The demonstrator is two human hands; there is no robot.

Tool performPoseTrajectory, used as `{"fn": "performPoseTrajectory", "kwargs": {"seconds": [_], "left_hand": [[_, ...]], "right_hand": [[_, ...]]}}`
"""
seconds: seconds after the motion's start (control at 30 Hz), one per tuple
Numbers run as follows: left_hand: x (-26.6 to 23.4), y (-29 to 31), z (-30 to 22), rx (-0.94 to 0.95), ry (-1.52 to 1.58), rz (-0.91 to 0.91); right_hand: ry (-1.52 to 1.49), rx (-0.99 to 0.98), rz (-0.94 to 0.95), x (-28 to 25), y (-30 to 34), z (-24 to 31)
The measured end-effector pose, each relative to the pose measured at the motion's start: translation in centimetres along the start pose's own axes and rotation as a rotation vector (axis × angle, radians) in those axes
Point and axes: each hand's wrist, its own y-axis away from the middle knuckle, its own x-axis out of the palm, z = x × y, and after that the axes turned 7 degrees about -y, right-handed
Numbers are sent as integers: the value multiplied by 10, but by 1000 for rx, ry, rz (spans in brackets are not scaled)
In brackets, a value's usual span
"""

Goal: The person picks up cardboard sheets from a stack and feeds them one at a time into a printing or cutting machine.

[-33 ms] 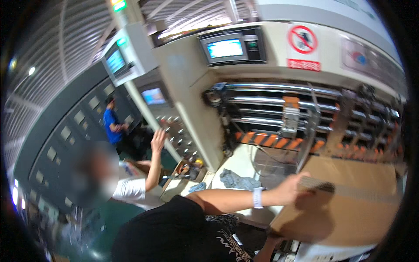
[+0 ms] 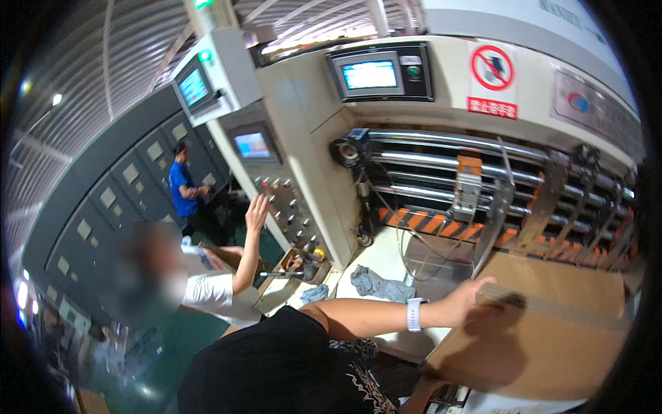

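Observation:
My left hand (image 2: 463, 304), below a pale wristwatch (image 2: 414, 314), is closed on the edge of a stack of brown corrugated cardboard sheets (image 2: 545, 359). The fluted edges show beside my fingers, and a shadow falls across the top sheet. Low in the picture, my right hand (image 2: 432, 385) reaches under the near corner of the cardboard, which hides its fingers. Behind the stack another flat piece of cardboard (image 2: 572, 277) lies against the machine.
A machine with steel rollers (image 2: 434, 163) and an orange-black striped bar (image 2: 429, 222) stands ahead. Grey rags (image 2: 381, 284) lie on its white ledge near a box of tools (image 2: 302, 266). At left, a co-worker in white (image 2: 210, 293) raises a hand to a button panel (image 2: 286, 210); another wears blue (image 2: 184, 190).
The view has shifted slightly, so the machine and co-workers appear a little further right. My left hand keeps its grip on the cardboard.

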Motion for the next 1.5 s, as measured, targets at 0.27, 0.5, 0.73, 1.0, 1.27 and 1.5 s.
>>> {"fn": "performPoseTrajectory", "kwargs": {"seconds": [0.27, 0.5, 0.73, 1.0, 1.27, 1.5], "left_hand": [[1, -1, 34, -216, 25, -216], [-40, 18, 112, -638, 499, -394], [-37, 33, 262, -884, 762, -283], [-25, 47, 329, -990, 793, -208], [52, -33, 302, -1065, 934, -245], [53, -191, 200, -828, 840, -273]], "right_hand": [[119, -13, -134, -13, 79, 17], [439, -345, -520, 5, 186, 29], [883, -439, -895, -14, 233, 37], [825, -690, -1077, 13, 236, 46], [698, -907, -908, 79, 215, 182], [990, -700, -1150, 200, 211, 253]]}}
